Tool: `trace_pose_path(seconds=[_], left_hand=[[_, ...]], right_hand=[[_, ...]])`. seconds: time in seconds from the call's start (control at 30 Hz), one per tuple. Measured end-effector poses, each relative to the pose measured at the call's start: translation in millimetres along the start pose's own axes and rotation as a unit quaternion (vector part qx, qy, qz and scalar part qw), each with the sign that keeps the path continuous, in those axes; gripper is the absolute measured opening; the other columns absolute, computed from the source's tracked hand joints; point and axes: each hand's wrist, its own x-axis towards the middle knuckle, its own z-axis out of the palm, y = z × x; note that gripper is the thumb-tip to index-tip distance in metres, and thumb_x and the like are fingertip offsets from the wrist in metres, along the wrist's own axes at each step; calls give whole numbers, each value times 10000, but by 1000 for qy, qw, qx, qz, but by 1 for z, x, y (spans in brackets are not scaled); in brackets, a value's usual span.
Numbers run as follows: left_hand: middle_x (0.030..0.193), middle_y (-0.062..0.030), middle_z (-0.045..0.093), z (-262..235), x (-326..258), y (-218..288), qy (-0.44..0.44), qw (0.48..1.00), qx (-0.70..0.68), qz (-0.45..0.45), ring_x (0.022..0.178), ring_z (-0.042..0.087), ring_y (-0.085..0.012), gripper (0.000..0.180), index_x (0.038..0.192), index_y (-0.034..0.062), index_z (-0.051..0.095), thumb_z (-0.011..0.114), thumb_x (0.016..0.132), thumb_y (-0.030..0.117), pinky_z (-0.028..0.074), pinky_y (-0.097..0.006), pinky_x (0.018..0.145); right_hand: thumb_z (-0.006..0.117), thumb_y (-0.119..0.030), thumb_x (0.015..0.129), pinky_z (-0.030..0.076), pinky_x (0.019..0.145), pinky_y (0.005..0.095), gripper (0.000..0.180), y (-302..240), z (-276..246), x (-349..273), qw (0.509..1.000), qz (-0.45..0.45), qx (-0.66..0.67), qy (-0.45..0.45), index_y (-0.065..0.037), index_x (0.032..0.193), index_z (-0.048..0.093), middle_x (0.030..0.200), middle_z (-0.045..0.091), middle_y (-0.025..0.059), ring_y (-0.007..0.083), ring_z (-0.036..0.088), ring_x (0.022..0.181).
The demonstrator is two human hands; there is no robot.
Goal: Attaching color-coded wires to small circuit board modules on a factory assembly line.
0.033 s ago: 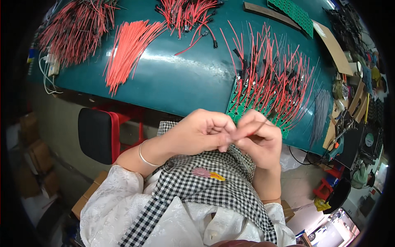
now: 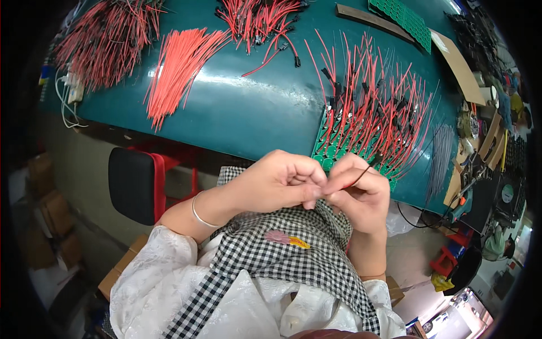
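Above my checked apron, in front of the table's near edge, my left hand (image 2: 289, 182) and my right hand (image 2: 358, 192) meet fingertip to fingertip. A thin dark wire (image 2: 359, 176) runs across the fingers of my right hand, which is closed on it. My left hand is pinched with thumb against forefinger; what lies between those tips is hidden. Just beyond them stands a green board with round cells (image 2: 324, 155), from which many red wires (image 2: 375, 96) with black and pale ends stick up.
On the dark green table (image 2: 248, 113) lie loose red tubes or wires (image 2: 183, 68), a red-and-black wire heap (image 2: 110, 45) and wires with black connectors (image 2: 259, 22). Grey wires (image 2: 440, 158) lie at the right. A black-and-red chair (image 2: 132, 183) stands at the left.
My right hand has shifted slightly to the right, and the dark wire across its fingers shows more clearly. My left hand stays nearly in place.
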Motion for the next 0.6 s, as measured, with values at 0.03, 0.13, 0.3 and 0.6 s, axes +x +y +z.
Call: trace_pose_path(seconds=[0.03, 0.13, 0.3, 0.6], left_hand=[[814, -18, 695, 1, 3, -1, -1, 1000, 8, 7, 705, 612, -48, 75, 976, -14, 684, 627, 948, 25, 495, -223, 640], [746, -85, 711, -19, 16, 14, 183, 935, 275, 129, 680, 654, -113, 85, 875, 21, 725, 701, 873, 103, 518, -301, 635], [985, -94, 655, -98, 60, 57, 378, 583, 672, 256, 908, 651, -267, 364, 1142, 62, 689, 790, 803, 143, 529, -367, 798], [962, -89, 660, -123, 92, 61, 365, 516, 767, 110, 983, 612, -310, 215, 909, 58, 720, 766, 836, 255, 475, -456, 856]], right_hand=[[717, 106, 832, 502, 564, 191, 109, -3, 1, -5, 999, 30, 23, 24, 68, 934, 722, 907, 646, 87, 100, 604, 686], [715, 106, 841, 522, 521, 200, 107, 2, -1, -11, 982, 83, -24, 170, 66, 940, 717, 916, 675, 106, 114, 661, 661], [749, 49, 854, 514, 526, 197, 78, 19, -9, -21, 956, 117, -140, 232, 49, 930, 734, 842, 696, 81, 89, 656, 627], [796, -13, 834, 480, 513, 221, 69, 32, -6, -21, 892, 14, -371, 257, 14, 872, 746, 717, 677, 55, 72, 628, 588]])
